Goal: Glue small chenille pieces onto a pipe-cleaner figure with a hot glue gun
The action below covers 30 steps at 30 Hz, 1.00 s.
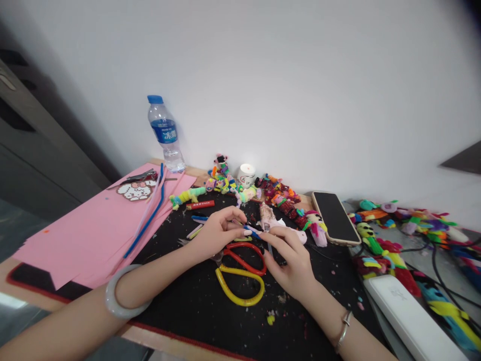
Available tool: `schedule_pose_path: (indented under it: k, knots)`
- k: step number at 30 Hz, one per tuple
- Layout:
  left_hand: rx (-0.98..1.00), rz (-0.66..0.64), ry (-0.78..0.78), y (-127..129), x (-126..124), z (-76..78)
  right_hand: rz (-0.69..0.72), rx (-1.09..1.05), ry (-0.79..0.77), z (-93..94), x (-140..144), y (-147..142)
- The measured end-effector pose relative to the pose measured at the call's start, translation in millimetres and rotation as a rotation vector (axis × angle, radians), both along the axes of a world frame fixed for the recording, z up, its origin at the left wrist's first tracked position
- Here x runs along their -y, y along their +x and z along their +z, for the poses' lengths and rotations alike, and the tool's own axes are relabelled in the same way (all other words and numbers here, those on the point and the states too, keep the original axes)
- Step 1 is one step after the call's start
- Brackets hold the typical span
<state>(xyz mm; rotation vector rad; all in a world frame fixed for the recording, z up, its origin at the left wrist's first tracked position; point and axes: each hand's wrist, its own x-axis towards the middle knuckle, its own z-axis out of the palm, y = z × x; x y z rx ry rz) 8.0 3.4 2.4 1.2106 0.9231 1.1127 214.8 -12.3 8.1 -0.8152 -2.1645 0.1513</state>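
Observation:
A short blue and pale purple pipe cleaner piece [253,231] is stretched between my two hands above the black mat [180,296]. My left hand [220,229] pinches its left end between thumb and fingers. At the other end, the fingertips of my right hand [291,258] close on it. Just beneath lie scissors [240,302] with one yellow and one red handle loop; their blades are partly hidden by my left hand. Cut pipe cleaner pieces [194,230] rest by my left wrist. A glue gun [298,235], partly covered, lies behind my right hand.
Pink paper sheets [86,225] with long pipe cleaners [145,231] on top cover the left side. A water bottle [165,133] leans on the wall. Fuzzy pipe cleaner figures [281,195] line the back. To the right are a phone [335,218] and a white power bank [413,316].

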Motion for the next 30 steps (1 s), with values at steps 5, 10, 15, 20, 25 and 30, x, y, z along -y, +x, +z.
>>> schedule_pose_path:
  k: [5,10,15,20,25,30]
  knots:
    - [-0.004,-0.011,0.014,-0.4,0.1,0.1,0.003,0.001,-0.030,-0.2,1.1,0.9]
    - [-0.014,-0.014,0.007,0.0,0.4,1.0,0.026,0.023,-0.069,-0.3,-0.1,-0.5]
    - [0.008,0.005,-0.017,0.4,0.6,2.9,0.011,-0.042,-0.051,2.8,0.7,-0.2]
    - [0.034,0.020,-0.022,0.1,0.0,5.9,-0.018,-0.085,0.006,3.4,1.4,1.6]
    - [0.061,0.031,-0.036,0.7,-0.6,8.0,-0.040,-0.099,0.023,2.4,2.2,1.2]
    - [0.059,0.033,-0.052,1.7,-0.3,8.7,-0.031,-0.081,-0.003,2.0,2.4,0.9]
